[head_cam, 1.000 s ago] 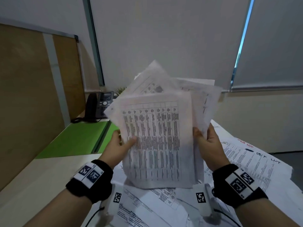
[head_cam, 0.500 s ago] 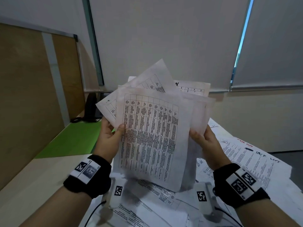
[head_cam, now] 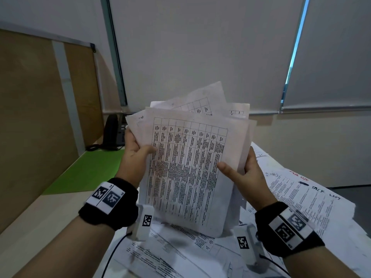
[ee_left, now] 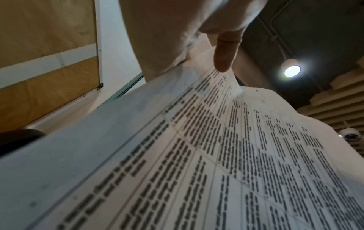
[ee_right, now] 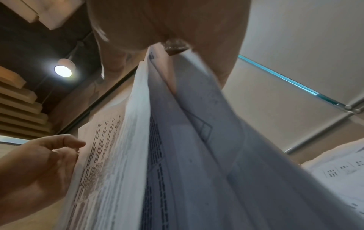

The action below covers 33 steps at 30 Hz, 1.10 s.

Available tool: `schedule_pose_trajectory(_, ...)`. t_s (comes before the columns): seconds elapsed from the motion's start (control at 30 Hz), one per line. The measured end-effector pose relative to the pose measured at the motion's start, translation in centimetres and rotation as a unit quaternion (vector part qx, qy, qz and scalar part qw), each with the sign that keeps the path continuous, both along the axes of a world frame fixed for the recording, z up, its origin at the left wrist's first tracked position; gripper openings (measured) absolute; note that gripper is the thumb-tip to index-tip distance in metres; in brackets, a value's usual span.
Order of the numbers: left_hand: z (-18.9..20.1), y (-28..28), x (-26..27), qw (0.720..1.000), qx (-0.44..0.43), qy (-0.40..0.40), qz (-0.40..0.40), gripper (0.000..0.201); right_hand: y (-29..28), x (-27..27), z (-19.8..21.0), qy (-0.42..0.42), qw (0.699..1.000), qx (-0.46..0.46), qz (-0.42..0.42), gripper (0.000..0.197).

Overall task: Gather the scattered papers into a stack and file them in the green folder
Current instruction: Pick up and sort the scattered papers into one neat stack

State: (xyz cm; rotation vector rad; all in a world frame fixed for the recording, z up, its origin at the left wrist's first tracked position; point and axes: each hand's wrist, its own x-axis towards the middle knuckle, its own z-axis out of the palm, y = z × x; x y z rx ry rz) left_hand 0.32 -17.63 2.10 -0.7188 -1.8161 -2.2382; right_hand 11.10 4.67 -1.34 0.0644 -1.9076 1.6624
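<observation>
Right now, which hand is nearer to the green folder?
Left. The left hand grips the stack's left edge just beside the green folder; the right hand grips the far edge, away from it.

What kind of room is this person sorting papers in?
Most likely an office. A black desk telephone stands at the back of a pale desk, printed white sheets lie strewn over it beside a flat green folder, and grey roller blinds cover the windows.

Both hands are raised side by side: the left hand (head_cam: 138,155) is pinching with its thumb forward, and the right hand (head_cam: 244,175) is gripping likewise.
</observation>
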Motion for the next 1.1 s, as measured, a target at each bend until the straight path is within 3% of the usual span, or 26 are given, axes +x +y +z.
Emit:
schedule_pose_trajectory(0.17, -0.1, 0.1, 0.2, 0.999, -0.03, 0.008, -0.016, 0.068, -0.1, -0.1, -0.2, -0.024, 1.0, 0.013, 0.011, 0.06)
schedule_pose_trajectory(0.43, 0.7, 1.3, 0.5, 0.992, -0.006, 0.075, 0.097, 0.046, -0.5, -0.8, 1.2, 0.013, 0.997, 0.061, -0.054, 0.017)
schedule_pose_trajectory(0.53, 0.8, 0.8, 0.6, 0.99, -0.017, 0.089, 0.106, 0.052, -0.3, -0.7, 2.0, 0.006, 0.997, 0.062, -0.052, 0.029)
schedule_pose_trajectory(0.63, 0.2, 0.2, 0.6, 0.995, -0.028, 0.048, 0.083, 0.066, -0.2, -0.8, 1.6, -0.008, 0.999, 0.007, -0.035, 0.042)
schedule_pose_trajectory(0.73, 0.4, 0.4, 0.5, 0.996, -0.032, 0.018, 0.082, 0.055, -0.9, -1.2, 0.8, -0.029, 0.999, -0.017, -0.04, 0.037)
schedule_pose_trajectory(0.87, 1.7, 1.0, 0.1, 0.993, -0.015, 0.033, 0.108, 0.04, -2.3, -1.5, 1.5, -0.009, 0.998, 0.024, -0.062, 0.033)
schedule_pose_trajectory(0.97, 2.2, 1.0, 0.9, 0.996, -0.036, 0.049, 0.065, 0.06, -2.7, -1.2, 2.1, 0.0, 0.995, 0.073, -0.071, 0.043)
schedule_pose_trajectory(1.1, 0.0, 0.5, 1.0, 0.993, -0.108, 0.006, 0.038, 0.093, -2.3, -1.1, 0.8, -0.078, 0.992, 0.081, -0.064, 0.049)
